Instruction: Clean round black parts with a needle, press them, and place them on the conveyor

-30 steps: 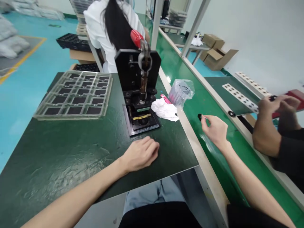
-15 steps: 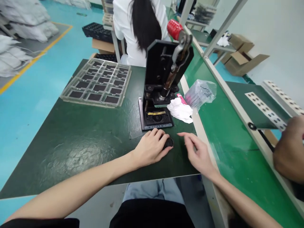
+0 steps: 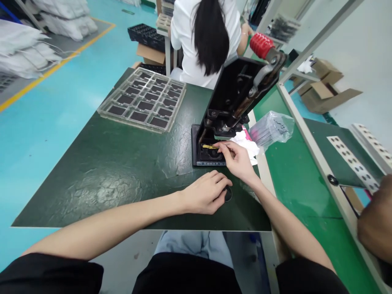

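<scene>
My right hand [image 3: 236, 160] reaches over the black base plate [image 3: 208, 155] of a hand-lever press [image 3: 241, 92], its thumb and forefinger pinched on the end of a thin yellow strip [image 3: 210, 146]. My left hand [image 3: 206, 192] rests on the dark green mat [image 3: 92, 192], fingers curled around a small round black part [image 3: 228, 194], which is mostly hidden. The press has a red grip [image 3: 261, 45]. Behind the plate lie a crumpled white cloth [image 3: 246, 145] and a clear plastic bag [image 3: 271, 130].
A clear tray [image 3: 142, 100] with several black pieces in its pockets sits on the mat's far left. A co-worker's hand [image 3: 375, 218] enters at the right edge, beside a green bench [image 3: 300, 188]. A person in white [image 3: 205, 41] sits beyond the press.
My right hand has moved from beside my left hand onto the press base and pinches the yellow strip. My left hand stays on the black part. The view has swung, shifting the scene rightward.
</scene>
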Demonstrator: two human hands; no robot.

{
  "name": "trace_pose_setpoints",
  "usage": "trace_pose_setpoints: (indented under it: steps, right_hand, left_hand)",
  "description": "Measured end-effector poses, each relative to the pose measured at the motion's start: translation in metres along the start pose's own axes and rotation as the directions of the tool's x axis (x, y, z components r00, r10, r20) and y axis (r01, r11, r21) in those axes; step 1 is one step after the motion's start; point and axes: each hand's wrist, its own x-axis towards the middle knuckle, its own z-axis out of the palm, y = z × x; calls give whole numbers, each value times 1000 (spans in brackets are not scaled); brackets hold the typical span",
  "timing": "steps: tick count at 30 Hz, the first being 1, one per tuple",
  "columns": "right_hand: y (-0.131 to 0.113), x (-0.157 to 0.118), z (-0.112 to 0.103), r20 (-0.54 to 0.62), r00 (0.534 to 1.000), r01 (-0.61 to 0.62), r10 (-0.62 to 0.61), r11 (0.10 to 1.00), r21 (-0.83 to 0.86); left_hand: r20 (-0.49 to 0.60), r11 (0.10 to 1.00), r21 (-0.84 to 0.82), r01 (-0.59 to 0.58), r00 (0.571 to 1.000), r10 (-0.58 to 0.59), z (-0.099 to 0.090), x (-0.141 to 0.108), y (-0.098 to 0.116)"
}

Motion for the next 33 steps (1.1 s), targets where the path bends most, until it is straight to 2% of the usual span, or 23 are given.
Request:
trace_pose_setpoints:
  steps: [4,7,10,12,14,16,18,20,25,33]
  right_hand:
    - [8,7,8,7,1000,-12,12,999,-38]
    - [4,6,7,-3,1000,9,-9,999,-39]
    - [-7,-4,-4,-151,987,56,-62,997,-48]
    - [-16,-18,-16,-243,969,38,-50,998,-54]
    - [-24,-37,-29,-212,976,-57,53,998,-10]
    - [-29,-60,-39,-94,976,-191,199,978,84]
    - [-31,-83,-42,0,951,-305,309,939,161]
    - [-30,-102,-40,8,931,-357,364,910,210]
    - [-25,-122,-22,-109,922,-338,370,912,234]
    - [-19,-118,-13,-106,925,-348,364,926,145]
  left_hand:
    - [20,1000,8,6,1000,-6,2,0,-1]
    - [32,999,50,-7,999,6,2,-1,-2]
    - [38,995,100,-13,999,9,1,-2,-2]
    - [36,993,116,-4,999,0,1,-3,-1]
    - [31,994,104,11,999,-14,0,-3,0]
    - [20,997,63,35,999,-37,-1,-3,0]
    - [7,998,-4,68,998,-68,-3,-3,-1]
    - [-1,992,-73,102,995,-102,-4,-2,-2]
    - [16,973,-162,162,987,-162,-6,-1,-3]
    - [8,952,-231,200,979,-203,-1,-2,-2]
